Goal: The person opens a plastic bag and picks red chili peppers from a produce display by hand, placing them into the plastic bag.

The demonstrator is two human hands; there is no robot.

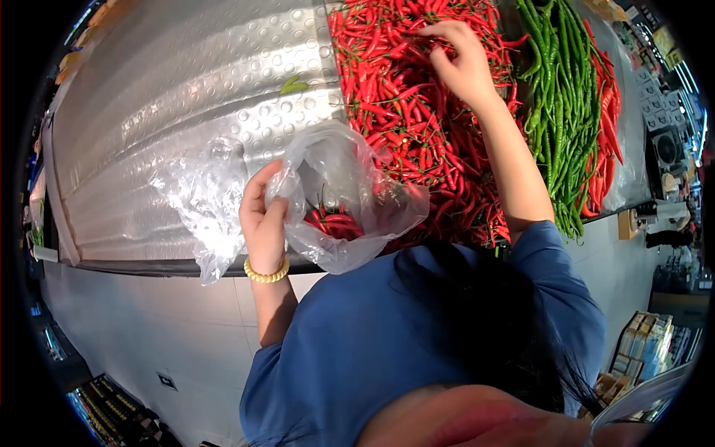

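Observation:
A clear plastic bag (328, 160) hangs open at the front edge of the counter, with some red chilies (337, 223) inside. My left hand (264, 212), with a yellow beaded bracelet at the wrist, pinches the left side of its rim. Over the big heap of small red chilies (410, 112) is my right hand (463, 63), its thumb and forefinger apart and curved, the other fingers partly hidden; no chili shows between them. The bag's right side lies against the heap's near edge.
Long green chilies (558, 104) and larger red peppers (609, 119) lie right of the heap. On the dimpled metallic counter (201, 74) are a small green piece (293, 85) and a crumpled clear plastic bag (212, 197). Stacked goods (644, 343) stand at the lower right.

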